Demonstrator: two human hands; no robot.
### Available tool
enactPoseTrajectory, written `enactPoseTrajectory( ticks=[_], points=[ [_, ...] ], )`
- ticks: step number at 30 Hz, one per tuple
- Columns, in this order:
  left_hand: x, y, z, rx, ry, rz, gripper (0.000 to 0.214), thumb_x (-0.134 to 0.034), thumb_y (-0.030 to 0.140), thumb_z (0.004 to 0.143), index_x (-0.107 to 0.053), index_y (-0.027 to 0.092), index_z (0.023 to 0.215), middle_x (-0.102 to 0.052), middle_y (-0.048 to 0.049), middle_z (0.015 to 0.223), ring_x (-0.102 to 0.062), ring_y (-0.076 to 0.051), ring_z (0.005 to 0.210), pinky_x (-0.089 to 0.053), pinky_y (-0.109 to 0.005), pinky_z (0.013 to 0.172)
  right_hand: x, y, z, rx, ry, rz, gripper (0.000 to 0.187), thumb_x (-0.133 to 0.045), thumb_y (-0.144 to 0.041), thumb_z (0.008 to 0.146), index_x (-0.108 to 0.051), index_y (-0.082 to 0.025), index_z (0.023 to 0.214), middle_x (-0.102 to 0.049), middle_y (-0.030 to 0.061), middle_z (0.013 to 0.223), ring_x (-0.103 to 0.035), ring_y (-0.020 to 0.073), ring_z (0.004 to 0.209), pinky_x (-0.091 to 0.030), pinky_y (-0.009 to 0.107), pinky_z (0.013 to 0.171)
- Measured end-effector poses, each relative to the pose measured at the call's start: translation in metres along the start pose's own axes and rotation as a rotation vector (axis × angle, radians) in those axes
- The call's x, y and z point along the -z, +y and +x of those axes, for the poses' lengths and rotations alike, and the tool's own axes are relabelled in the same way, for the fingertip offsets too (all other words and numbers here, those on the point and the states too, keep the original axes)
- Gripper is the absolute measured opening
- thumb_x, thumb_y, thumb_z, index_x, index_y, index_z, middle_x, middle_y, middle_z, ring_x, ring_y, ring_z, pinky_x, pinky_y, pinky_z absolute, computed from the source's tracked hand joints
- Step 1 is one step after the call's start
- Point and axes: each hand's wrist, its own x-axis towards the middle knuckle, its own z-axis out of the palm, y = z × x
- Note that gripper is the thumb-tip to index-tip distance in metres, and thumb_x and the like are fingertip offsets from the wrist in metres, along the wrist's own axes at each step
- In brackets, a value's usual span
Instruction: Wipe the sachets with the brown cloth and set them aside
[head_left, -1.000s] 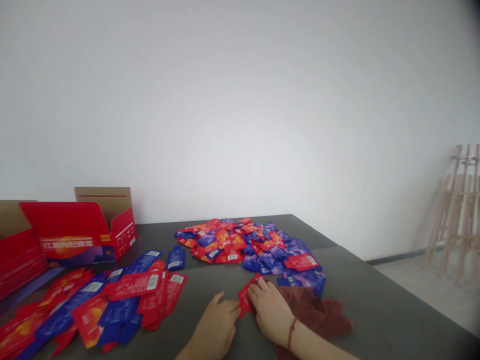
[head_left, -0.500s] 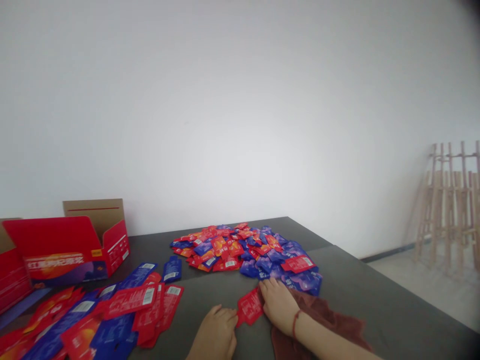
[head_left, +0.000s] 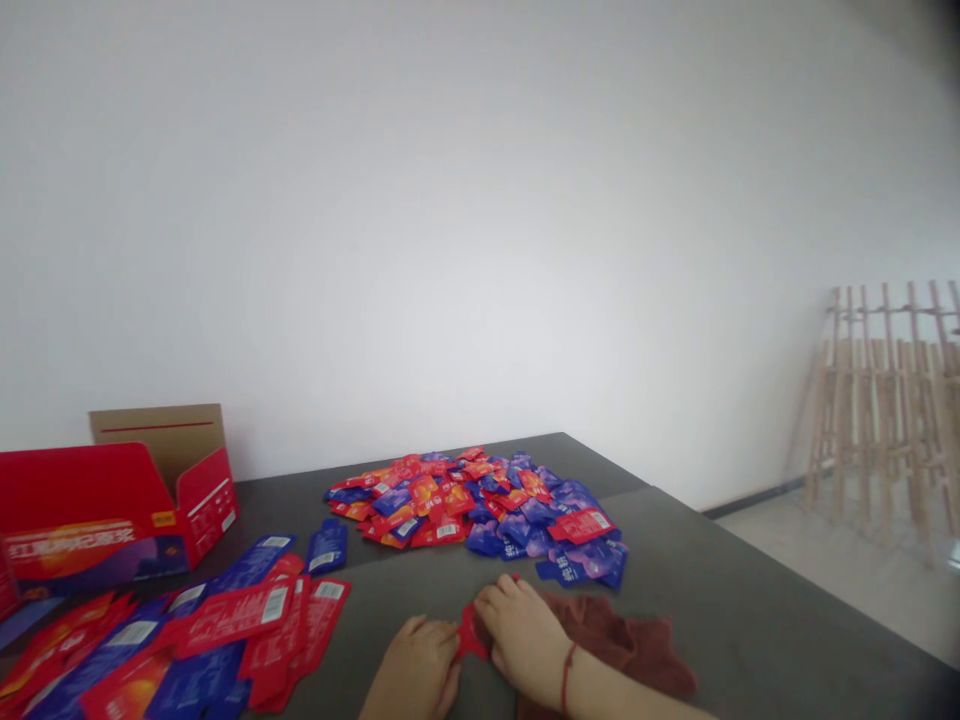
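Observation:
Both of my hands rest low on the dark grey table (head_left: 750, 600), close together. My left hand (head_left: 418, 665) has its fingers curled and pinches the left edge of a small red sachet (head_left: 471, 636). My right hand (head_left: 521, 635), with a red string at the wrist, lies over the same red sachet and covers most of it. A dark red cloth (head_left: 630, 640) lies under and to the right of my right wrist.
A heap of red and blue sachets (head_left: 480, 500) lies behind my hands. More long red and blue sachets (head_left: 225, 630) spread at the left. An open red carton (head_left: 112, 515) stands at the far left. Wooden frames (head_left: 885, 400) lean against the white wall.
The view has swung right and up a little. My right hand drew the red sachet nearer and now covers more of it; my left hand closed in on its edge.

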Motion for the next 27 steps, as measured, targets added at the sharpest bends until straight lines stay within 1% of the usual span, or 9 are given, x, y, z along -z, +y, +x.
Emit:
enactPoseTrajectory(
  ticks=[2, 5, 10, 13, 15, 18, 23, 25, 27],
  points=[
    [0.003, 0.001, 0.002, 0.007, -0.002, -0.001, 0.025, -0.055, 0.016, 0.084, -0.064, 0.020, 0.106, -0.068, -0.0058, 0.110, -0.060, -0.024, 0.103, -0.038, -0.042, 0.099, 0.006, 0.023, -0.011, -0.186, 0.018, 0.023, 0.031, -0.051, -0.013, 0.078, -0.063, -0.016, 0.106, -0.065, 0.0093, 0.106, -0.051, 0.0260, 0.102, -0.039, 0.038, 0.087],
    [0.005, 0.005, 0.007, 0.048, -0.017, 0.021, 0.014, -0.058, 0.021, 0.085, -0.066, 0.019, 0.096, -0.069, -0.0060, 0.101, -0.061, -0.025, 0.097, -0.041, -0.041, 0.094, 0.009, 0.038, -0.025, -0.264, 0.012, 0.003, 0.035, -0.047, -0.009, 0.080, -0.063, -0.015, 0.111, -0.064, 0.0112, 0.107, -0.052, 0.0268, 0.102, -0.038, 0.039, 0.087],
    [0.004, 0.010, 0.011, 0.066, -0.016, 0.082, 0.040, -0.060, 0.021, 0.086, -0.055, 0.015, 0.125, -0.066, -0.0105, 0.111, -0.060, -0.027, 0.102, -0.043, -0.042, 0.094, 0.003, 0.006, -0.029, -0.186, -0.034, -0.064, 0.041, -0.041, -0.009, 0.085, -0.057, -0.011, 0.123, -0.062, 0.0145, 0.117, -0.051, 0.0301, 0.104, -0.039, 0.044, 0.088],
    [0.003, 0.011, 0.011, 0.029, -0.040, 0.128, 0.043, -0.059, 0.019, 0.087, -0.051, 0.016, 0.130, -0.068, -0.0101, 0.106, -0.061, -0.026, 0.099, -0.041, -0.043, 0.097, 0.005, -0.009, -0.030, -0.106, -0.047, 0.053, 0.043, -0.044, -0.012, 0.084, -0.056, -0.014, 0.126, -0.061, 0.0117, 0.122, -0.049, 0.0294, 0.109, -0.037, 0.044, 0.093],
    [0.004, 0.012, 0.011, 0.004, -0.060, 0.161, 0.043, -0.057, 0.016, 0.088, -0.051, 0.017, 0.130, -0.069, -0.0090, 0.103, -0.062, -0.025, 0.096, -0.042, -0.043, 0.095, 0.007, -0.007, -0.032, -0.061, -0.015, 0.176, 0.045, -0.047, -0.015, 0.082, -0.056, -0.019, 0.126, -0.061, 0.0069, 0.124, -0.048, 0.0269, 0.112, -0.035, 0.041, 0.097],
    [0.006, 0.014, 0.013, 0.003, -0.084, 0.210, 0.040, -0.049, 0.009, 0.089, -0.053, 0.017, 0.127, -0.069, -0.0089, 0.099, -0.063, -0.025, 0.092, -0.046, -0.041, 0.089, 0.006, 0.008, -0.036, -0.113, 0.068, 0.289, 0.047, -0.049, -0.014, 0.078, -0.058, -0.024, 0.124, -0.062, 0.0020, 0.123, -0.048, 0.0243, 0.111, -0.034, 0.036, 0.098],
    [0.010, 0.010, 0.013, 0.024, -0.049, 0.153, 0.037, -0.044, 0.004, 0.087, -0.057, 0.016, 0.120, -0.069, -0.0090, 0.097, -0.063, -0.024, 0.089, -0.044, -0.041, 0.089, 0.001, 0.048, -0.040, -0.381, 0.119, 0.225, 0.050, -0.044, -0.010, 0.075, -0.061, -0.015, 0.121, -0.062, 0.0087, 0.121, -0.050, 0.0266, 0.112, -0.034, 0.038, 0.099],
    [0.012, 0.006, 0.013, 0.089, 0.010, 0.061, 0.030, -0.041, 0.006, 0.089, -0.062, 0.018, 0.108, -0.069, -0.0064, 0.091, -0.062, -0.022, 0.089, -0.042, -0.038, 0.090, 0.001, 0.059, -0.041, -0.436, 0.146, 0.207, 0.050, -0.043, -0.010, 0.075, -0.060, -0.013, 0.122, -0.061, 0.0108, 0.122, -0.049, 0.0274, 0.113, -0.035, 0.038, 0.099],
    [0.013, 0.000, 0.012, 0.210, 0.053, -0.072, 0.024, -0.040, 0.012, 0.091, -0.063, 0.020, 0.093, -0.068, -0.0038, 0.084, -0.062, -0.021, 0.088, -0.043, -0.033, 0.083, 0.002, 0.064, -0.042, -0.450, 0.193, 0.213, 0.051, -0.042, -0.010, 0.076, -0.058, -0.012, 0.125, -0.060, 0.0115, 0.124, -0.049, 0.0272, 0.114, -0.036, 0.039, 0.098]
  ],
)
